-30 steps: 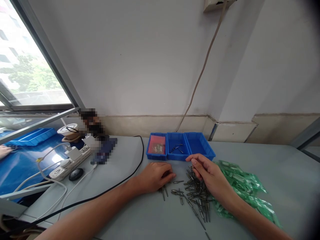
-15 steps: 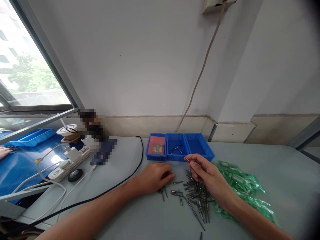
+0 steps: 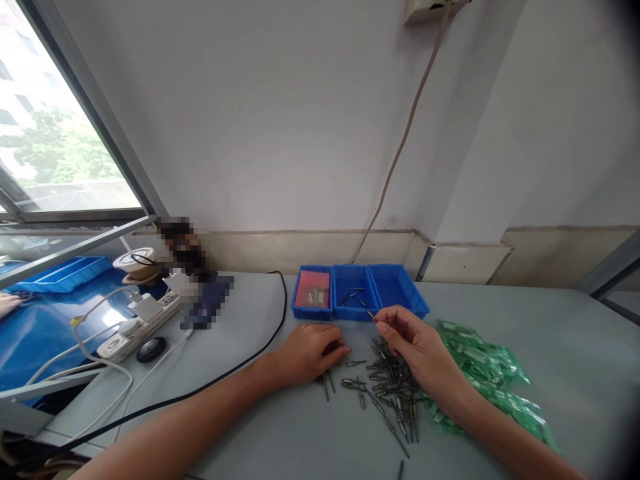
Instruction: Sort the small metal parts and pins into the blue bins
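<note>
My right hand (image 3: pixel 411 339) pinches a small, thin metal pin with a gold-coloured tip (image 3: pixel 371 315) between thumb and fingertips, just in front of the blue bins. Below and beside it lies a loose pile of rivet-like metal pins (image 3: pixel 393 380), each with a thicker section on a thin shank. My left hand (image 3: pixel 315 353) rests on the table left of the pile, fingers curled and thumb against them. Whatever it may hold is hidden. A few pins stick out from beneath it. In the middle blue bin (image 3: pixel 359 314) lie several thin dark pins.
The left bin (image 3: pixel 313 315) holds a pink sheet and a clear bag. The right bin (image 3: pixel 400 290) adjoins the middle one. Green plastic packets (image 3: pixel 480 367) lie right of the pile. A black cable (image 3: pixel 210 385), power strip (image 3: pixel 150 323) and mouse (image 3: pixel 151 349) are on the left.
The pin in my right hand has turned so its gold tip points up and left, and the fingers have shifted slightly. My left hand stays in place.
</note>
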A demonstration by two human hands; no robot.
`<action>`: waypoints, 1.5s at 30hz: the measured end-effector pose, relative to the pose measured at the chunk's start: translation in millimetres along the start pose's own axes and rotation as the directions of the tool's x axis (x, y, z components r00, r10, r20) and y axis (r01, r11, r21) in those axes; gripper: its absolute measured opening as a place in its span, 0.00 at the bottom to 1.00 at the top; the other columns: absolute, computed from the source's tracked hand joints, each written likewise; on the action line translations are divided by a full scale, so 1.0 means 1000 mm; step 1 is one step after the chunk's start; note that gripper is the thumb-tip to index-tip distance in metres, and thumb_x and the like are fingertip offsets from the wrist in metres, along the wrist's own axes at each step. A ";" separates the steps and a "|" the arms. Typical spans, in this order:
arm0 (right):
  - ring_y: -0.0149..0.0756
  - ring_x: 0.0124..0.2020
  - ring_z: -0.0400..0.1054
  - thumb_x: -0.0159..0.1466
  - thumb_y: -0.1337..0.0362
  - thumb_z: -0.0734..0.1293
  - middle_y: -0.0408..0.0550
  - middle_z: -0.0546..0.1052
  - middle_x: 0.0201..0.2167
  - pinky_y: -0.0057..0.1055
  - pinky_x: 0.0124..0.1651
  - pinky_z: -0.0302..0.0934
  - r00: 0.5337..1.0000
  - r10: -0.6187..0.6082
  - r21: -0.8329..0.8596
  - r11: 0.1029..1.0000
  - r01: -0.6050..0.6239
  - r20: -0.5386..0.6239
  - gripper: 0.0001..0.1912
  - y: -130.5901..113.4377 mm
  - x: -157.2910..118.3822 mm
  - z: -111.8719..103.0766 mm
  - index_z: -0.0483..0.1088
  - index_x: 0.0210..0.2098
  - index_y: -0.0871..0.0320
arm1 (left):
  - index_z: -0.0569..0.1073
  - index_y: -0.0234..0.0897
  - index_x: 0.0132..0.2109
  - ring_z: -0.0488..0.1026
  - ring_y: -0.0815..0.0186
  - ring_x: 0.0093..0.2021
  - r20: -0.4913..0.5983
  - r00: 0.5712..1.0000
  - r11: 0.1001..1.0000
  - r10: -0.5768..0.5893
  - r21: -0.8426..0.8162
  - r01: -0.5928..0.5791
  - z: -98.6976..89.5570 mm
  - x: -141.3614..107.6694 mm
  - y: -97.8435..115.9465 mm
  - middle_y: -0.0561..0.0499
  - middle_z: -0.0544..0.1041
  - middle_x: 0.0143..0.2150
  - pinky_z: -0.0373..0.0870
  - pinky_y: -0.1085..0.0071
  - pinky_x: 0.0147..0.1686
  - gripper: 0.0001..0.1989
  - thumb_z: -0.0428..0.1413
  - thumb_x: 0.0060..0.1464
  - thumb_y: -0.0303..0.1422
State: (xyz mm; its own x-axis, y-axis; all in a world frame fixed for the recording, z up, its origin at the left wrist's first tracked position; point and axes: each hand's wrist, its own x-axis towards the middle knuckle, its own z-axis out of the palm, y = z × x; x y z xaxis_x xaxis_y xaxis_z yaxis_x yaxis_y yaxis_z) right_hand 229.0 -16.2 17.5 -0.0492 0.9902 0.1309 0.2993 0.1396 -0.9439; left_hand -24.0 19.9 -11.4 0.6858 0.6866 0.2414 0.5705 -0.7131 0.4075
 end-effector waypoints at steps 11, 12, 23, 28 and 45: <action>0.34 0.29 0.62 0.67 0.36 0.69 0.44 0.73 0.33 0.33 0.36 0.61 0.997 0.077 0.202 0.976 -0.077 0.012 0.27 -0.007 -0.002 0.003 0.76 0.43 0.55 | 0.71 0.38 0.38 0.70 0.68 0.32 -0.002 1.000 1.000 -0.005 -0.011 0.005 -0.001 0.000 0.001 0.54 0.76 0.34 0.59 0.73 0.33 0.13 0.56 0.73 0.38; 0.34 0.29 0.62 0.67 0.35 0.69 0.44 0.73 0.33 0.33 0.36 0.61 0.997 0.077 0.210 0.975 -0.079 0.015 0.28 -0.007 -0.002 0.003 0.76 0.43 0.55 | 0.71 0.38 0.38 0.70 0.68 0.32 -0.003 1.000 1.000 -0.005 -0.011 0.005 -0.001 0.000 0.001 0.54 0.76 0.33 0.59 0.73 0.33 0.13 0.56 0.73 0.38; 0.35 0.30 0.61 0.68 0.36 0.69 0.38 0.67 0.27 0.32 0.35 0.60 0.996 0.074 0.206 0.975 -0.081 0.039 0.25 -0.002 -0.002 0.004 0.70 0.42 0.53 | 0.71 0.38 0.38 0.70 0.68 0.32 -0.005 1.000 1.000 0.001 -0.008 -0.001 -0.001 0.000 0.001 0.55 0.76 0.33 0.59 0.73 0.32 0.12 0.56 0.73 0.38; 0.35 0.28 0.61 0.69 0.39 0.68 0.38 0.66 0.27 0.32 0.34 0.60 1.000 0.021 0.147 0.989 -0.018 -0.018 0.22 0.000 -0.001 0.003 0.69 0.42 0.52 | 0.72 0.37 0.39 0.70 0.68 0.32 0.001 1.000 1.000 0.004 -0.002 -0.004 -0.001 0.000 0.001 0.54 0.76 0.34 0.59 0.73 0.33 0.12 0.56 0.73 0.38; 0.34 0.28 0.64 0.69 0.40 0.69 0.44 0.73 0.34 0.34 0.35 0.63 0.996 -0.040 0.184 0.981 0.055 -0.082 0.22 -0.003 -0.003 0.002 0.74 0.42 0.53 | 0.71 0.38 0.38 0.69 0.68 0.31 0.012 1.000 1.000 0.002 -0.005 -0.002 -0.004 0.001 0.003 0.55 0.75 0.33 0.59 0.72 0.32 0.13 0.56 0.73 0.38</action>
State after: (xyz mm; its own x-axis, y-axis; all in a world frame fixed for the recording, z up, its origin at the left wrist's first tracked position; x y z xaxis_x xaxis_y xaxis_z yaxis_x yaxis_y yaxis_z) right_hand 226.9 -19.3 19.3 0.0175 0.9810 0.1932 0.1157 0.1899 -0.9750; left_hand -23.7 19.0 -7.1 0.6922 0.6836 0.2315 0.5669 -0.7135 0.4118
